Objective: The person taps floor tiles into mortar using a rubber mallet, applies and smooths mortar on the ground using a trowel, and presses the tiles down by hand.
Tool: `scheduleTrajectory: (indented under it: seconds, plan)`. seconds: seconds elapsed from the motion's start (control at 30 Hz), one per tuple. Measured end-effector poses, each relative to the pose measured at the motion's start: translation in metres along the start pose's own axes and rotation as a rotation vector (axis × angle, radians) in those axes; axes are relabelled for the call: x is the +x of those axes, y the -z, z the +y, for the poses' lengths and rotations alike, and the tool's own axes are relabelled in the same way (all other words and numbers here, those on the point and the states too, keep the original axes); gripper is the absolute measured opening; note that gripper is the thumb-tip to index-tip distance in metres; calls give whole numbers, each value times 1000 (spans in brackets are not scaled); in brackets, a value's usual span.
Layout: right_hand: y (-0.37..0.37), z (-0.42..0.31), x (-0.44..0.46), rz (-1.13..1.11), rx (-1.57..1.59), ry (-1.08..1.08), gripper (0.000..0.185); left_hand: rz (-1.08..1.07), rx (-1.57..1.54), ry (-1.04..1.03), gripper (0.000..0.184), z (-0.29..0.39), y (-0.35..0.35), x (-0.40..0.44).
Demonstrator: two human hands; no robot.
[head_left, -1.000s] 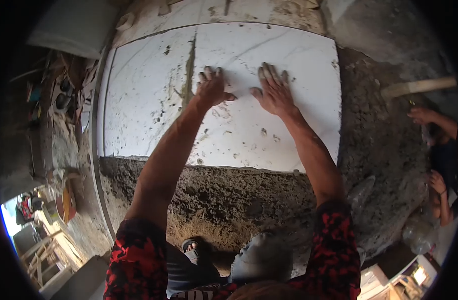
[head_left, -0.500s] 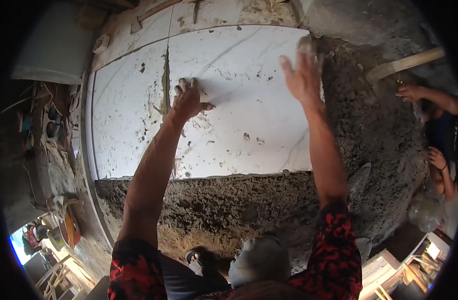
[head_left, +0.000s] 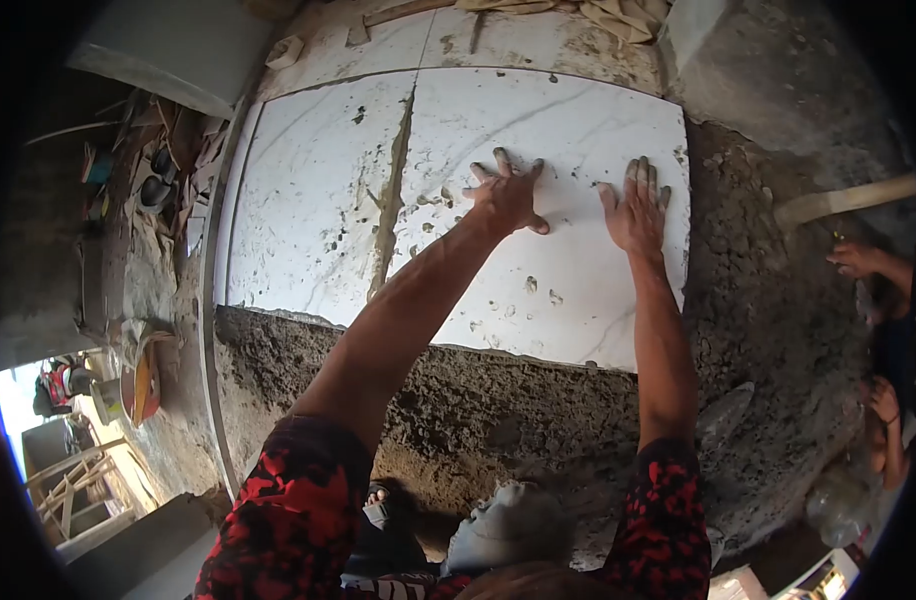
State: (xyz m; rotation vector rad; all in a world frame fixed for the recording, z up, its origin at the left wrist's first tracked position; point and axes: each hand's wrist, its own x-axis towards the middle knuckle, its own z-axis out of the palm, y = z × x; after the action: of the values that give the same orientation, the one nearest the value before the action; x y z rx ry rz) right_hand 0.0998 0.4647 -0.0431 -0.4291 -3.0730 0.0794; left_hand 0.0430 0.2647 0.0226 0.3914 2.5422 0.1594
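A large white marble-veined tile (head_left: 478,280), spotted with mortar, lies under both of my hands. My left hand (head_left: 508,197) presses on its middle with the fingers spread. Close to its right edge, my right hand (head_left: 638,210) rests flat, fingers stretched out and grey with mortar. Neither hand holds anything. A second white tile (head_left: 298,190) lies to the left, and a mortar-smeared gap (head_left: 394,190) that narrows toward the far end runs between the two.
Dark rough mortar (head_left: 458,400) borders the tiles in front and on the right. A long straight strip (head_left: 210,380) runs along the left. At the right are a wooden handle (head_left: 848,200) and another person's hand (head_left: 856,258). More tiles (head_left: 378,50) lie beyond.
My left hand has shifted right, away from the gap, onto the middle of the tile. The right hand, blurred near the far right corner before, now lies flat nearer to me. The view has turned.
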Motion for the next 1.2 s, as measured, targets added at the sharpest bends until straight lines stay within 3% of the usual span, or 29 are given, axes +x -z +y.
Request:
scheduleTrajectory:
  seconds: [0.07, 0.13, 0.17, 0.2, 0.27, 0.3, 0.33, 0.4, 0.47, 0.53, 0.63, 0.67, 0.73, 0.8, 0.87, 0.9, 1.0, 1.03, 1.13, 1.17, 1.2]
  plan:
    - [0, -2, 2, -43, -11, 17, 77, -6, 0, 7, 109, -3, 0, -1]
    - [16, -2, 6, 54, 13, 113, 77, 0, -2, -15, 109, 1, 3, 1]
    - [30, -1, 12, 237, 58, 215, 75, 9, -10, -30, 110, 0, 4, 3]
    - [57, -3, 13, 223, 60, 213, 75, 7, -19, -38, 111, -2, -1, 1]
    - [99, -4, 15, 535, 219, 176, 75, -14, -25, -30, 112, 1, 2, -2]
    - [101, -4, 11, 540, 324, 160, 77, -15, -32, -24, 112, 1, 4, -2]
    - [73, -6, 5, 537, 322, 149, 77, -23, -27, -31, 112, -3, -2, 1]
    - [0, -6, 4, -59, -41, 84, 78, 31, -21, -119, 114, -10, -15, 16]
    - [-2, -1, 8, -99, -17, 139, 77, 93, -5, -138, 115, -12, -17, 13]
    - [41, 8, 16, -50, -21, 161, 78, 63, 22, -129, 114, -9, -12, 11]
    - [85, 24, -12, 330, 221, 44, 80, 77, 42, -125, 113, -8, -10, 6]
    - [61, 34, -17, 330, 217, 42, 80, 76, 40, -128, 113, -7, -10, 8]
    - [-2, 46, -39, -39, 23, 15, 80, 62, 31, -122, 113, -7, -8, 6]
    - [12, 43, -45, -40, 3, 34, 78, 71, 40, -139, 113, -12, -14, 7]
    - [44, 39, -35, 143, 37, 172, 75, 97, 45, -158, 113, -7, -8, 17]
    - [69, 36, -36, 243, 1, 134, 75, 83, 22, -146, 113, -7, -8, 15]
    - [8, 43, -52, 19, -124, 86, 76, 94, 48, -185, 113, -14, -19, 9]
    - [5, 44, -52, 41, 40, 84, 77, 93, 44, -162, 113, -11, -17, 9]
    - [29, 37, -56, 57, 37, 211, 78, 34, 22, -158, 114, -7, -6, 7]
    - [54, 26, -62, 182, 88, 239, 77, 97, 51, -202, 114, -9, -7, 17]
    - [60, 19, -68, 148, 95, 247, 77, 126, 81, -236, 114, -15, -18, 21]
